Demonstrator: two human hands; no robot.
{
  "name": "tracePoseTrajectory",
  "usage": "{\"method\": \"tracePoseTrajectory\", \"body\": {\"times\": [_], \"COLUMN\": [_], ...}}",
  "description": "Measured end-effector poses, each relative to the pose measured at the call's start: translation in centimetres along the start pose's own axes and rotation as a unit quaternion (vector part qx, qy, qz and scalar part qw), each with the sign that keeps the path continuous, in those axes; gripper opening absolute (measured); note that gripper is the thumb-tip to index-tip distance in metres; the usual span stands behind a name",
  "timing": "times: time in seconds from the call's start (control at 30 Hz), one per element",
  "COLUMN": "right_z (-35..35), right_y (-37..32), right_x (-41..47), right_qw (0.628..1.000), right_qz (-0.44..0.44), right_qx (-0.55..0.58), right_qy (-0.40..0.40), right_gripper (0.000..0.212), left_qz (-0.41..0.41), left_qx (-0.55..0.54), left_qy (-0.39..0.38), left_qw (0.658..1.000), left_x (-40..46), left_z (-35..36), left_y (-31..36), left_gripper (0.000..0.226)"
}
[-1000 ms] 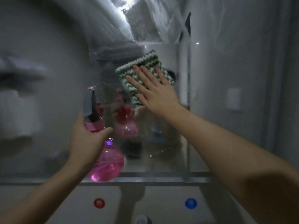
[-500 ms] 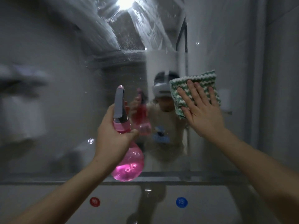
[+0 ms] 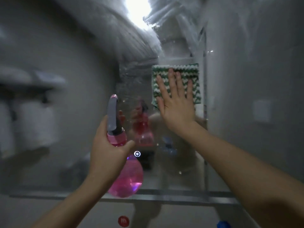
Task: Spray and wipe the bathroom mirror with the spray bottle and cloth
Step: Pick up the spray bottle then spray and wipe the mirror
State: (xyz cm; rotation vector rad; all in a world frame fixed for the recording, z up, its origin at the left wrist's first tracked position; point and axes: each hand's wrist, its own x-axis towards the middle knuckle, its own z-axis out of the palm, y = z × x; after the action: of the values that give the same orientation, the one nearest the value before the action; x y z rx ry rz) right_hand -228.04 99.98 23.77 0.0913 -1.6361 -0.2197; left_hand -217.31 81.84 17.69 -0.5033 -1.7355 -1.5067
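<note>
The bathroom mirror [image 3: 69, 112] fills the wall ahead, streaked and wet near its top. My right hand [image 3: 176, 102] lies flat with straight fingers on a green and white knitted cloth [image 3: 192, 76], pressing it to the glass near the mirror's right edge. My left hand [image 3: 108, 148] grips the neck of a pink spray bottle [image 3: 126, 180] with a grey trigger head [image 3: 112, 114], held upright just in front of the mirror's lower middle. The bottle's reflection shows beside it in the glass.
A metal ledge [image 3: 172, 197] runs under the mirror. Below it are a red round mark [image 3: 123, 221] and a blue one [image 3: 223, 224]. White towels on a rack [image 3: 32, 112] appear blurred at the left. A grey wall with a white switch plate [image 3: 261, 110] stands to the right.
My right hand has slid the cloth left and upward across the glass from half a second ago. The left hand with the bottle shifted slightly with the view.
</note>
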Motion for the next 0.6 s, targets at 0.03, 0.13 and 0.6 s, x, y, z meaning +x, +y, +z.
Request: {"method": "tracePoseTrajectory", "body": {"times": [0.03,0.13,0.6], "right_z": [0.3,0.9,-1.9], "right_y": [-1.7,-6.2,2.5], "right_x": [0.6,2.3,1.8], "right_qw": [1.000,1.000,0.982], "right_qz": [0.004,0.007,-0.169], "right_qx": [-0.007,-0.013,-0.053], "right_qy": [-0.002,0.002,-0.066], "right_gripper": [0.056,0.056,0.054], "left_qz": [-0.001,-0.008,0.016], "left_qx": [0.003,0.027,0.029], "left_qy": [0.002,0.018,-0.011], "left_qw": [1.000,0.999,0.999], "left_x": [0.0,0.0,0.0], "left_z": [-1.1,-4.1,-1.5], "left_y": [-0.5,-2.1,0.7], "left_gripper": [0.044,0.046,0.052]}}
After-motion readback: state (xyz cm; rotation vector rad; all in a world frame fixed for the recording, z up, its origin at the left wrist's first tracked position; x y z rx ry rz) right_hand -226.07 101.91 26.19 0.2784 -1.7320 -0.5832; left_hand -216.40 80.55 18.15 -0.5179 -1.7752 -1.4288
